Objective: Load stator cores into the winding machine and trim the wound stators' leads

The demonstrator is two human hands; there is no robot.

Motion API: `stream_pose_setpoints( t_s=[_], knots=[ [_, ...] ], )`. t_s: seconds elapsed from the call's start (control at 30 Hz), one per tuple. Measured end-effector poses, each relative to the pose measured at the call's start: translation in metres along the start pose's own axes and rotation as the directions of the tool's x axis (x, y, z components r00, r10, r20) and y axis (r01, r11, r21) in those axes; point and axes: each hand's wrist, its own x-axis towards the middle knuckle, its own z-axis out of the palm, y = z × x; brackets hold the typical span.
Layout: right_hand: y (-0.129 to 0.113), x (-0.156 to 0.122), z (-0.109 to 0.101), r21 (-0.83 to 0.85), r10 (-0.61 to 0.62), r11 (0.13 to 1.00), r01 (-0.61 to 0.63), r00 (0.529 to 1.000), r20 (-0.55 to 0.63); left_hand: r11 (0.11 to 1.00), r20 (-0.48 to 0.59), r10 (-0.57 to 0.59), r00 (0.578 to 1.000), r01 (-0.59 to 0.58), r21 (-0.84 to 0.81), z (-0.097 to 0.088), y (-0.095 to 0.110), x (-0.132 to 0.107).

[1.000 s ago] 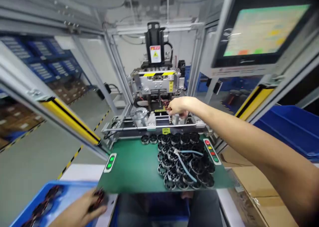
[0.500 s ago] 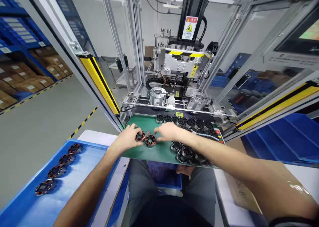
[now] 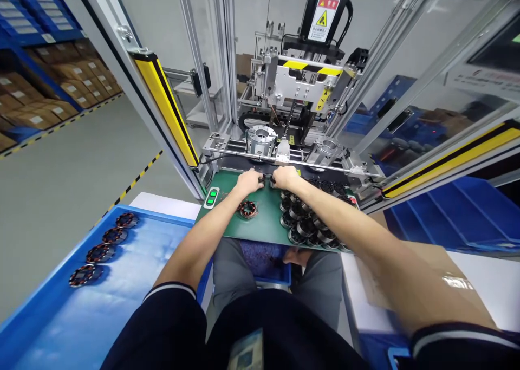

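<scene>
My left hand [image 3: 249, 182] is at the back of the green work surface [image 3: 231, 228], its fingers closed on a black stator [image 3: 261, 180] that shows only in part. Just to its right, my right hand [image 3: 285, 177] has its fingers closed round another black stator [image 3: 272, 181], mostly hidden by the hand. A stator wound with copper wire [image 3: 247, 209] lies flat on the green surface, in front of my left hand and beside the forearm. Several black stators [image 3: 305, 227] stand close together and partly stacked on the right, some covered by my right forearm.
A blue tray [image 3: 156, 214] on the left holds several copper-wound stators [image 3: 100, 253]. Behind my hands stands a machine with two round metal fixtures [image 3: 261, 137]. Yellow light-curtain bars [image 3: 167, 110] flank the opening. A green-button switch box [image 3: 212, 198] sits at left.
Both hands have moved from the copper-wound stators at the front to the black ones at the back. My left hand let go of a copper-wound stator. The camera view has shifted too.
</scene>
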Motion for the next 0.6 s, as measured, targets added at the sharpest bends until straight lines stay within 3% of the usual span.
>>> stream_pose_setpoints(
  t_s=[0.1,0.17,0.2,0.27,0.33,0.37,0.47,0.6],
  knots=[
    [0.023,-0.035,-0.006,0.101,-0.07,0.991,0.082,0.991,-0.11,0.984,-0.111,0.052,0.992,-0.069,-0.162,-0.017,-0.008,-0.033],
    [0.041,-0.069,-0.013,0.257,-0.15,0.946,0.195,0.971,-0.185,0.951,-0.194,0.101,0.976,-0.152,-0.268,-0.03,-0.007,-0.067],
    [0.049,-0.088,-0.019,0.442,-0.206,0.851,0.285,0.954,-0.219,0.929,-0.223,0.124,0.967,-0.192,-0.317,-0.036,-0.004,-0.086],
    [0.06,-0.125,-0.032,0.762,-0.281,0.556,0.33,0.938,-0.201,0.856,-0.258,0.174,0.95,-0.276,-0.438,-0.048,0.006,-0.126],
    [0.065,-0.157,-0.048,0.868,-0.31,0.396,0.298,0.934,-0.179,0.669,-0.271,0.228,0.935,-0.352,-0.655,-0.06,0.021,-0.164],
    [0.066,-0.169,-0.054,0.883,-0.311,0.367,0.292,0.933,-0.18,0.627,-0.271,0.265,0.925,-0.379,-0.68,-0.065,0.029,-0.181],
    [0.061,-0.192,-0.065,0.899,-0.286,0.315,0.305,0.933,-0.216,0.629,-0.252,0.419,0.872,-0.479,-0.612,-0.08,0.054,-0.219],
    [0.051,-0.195,-0.06,0.94,-0.224,0.226,0.256,0.953,-0.205,0.642,-0.224,0.517,0.826,-0.547,-0.538,-0.091,0.079,-0.242]
  ],
)
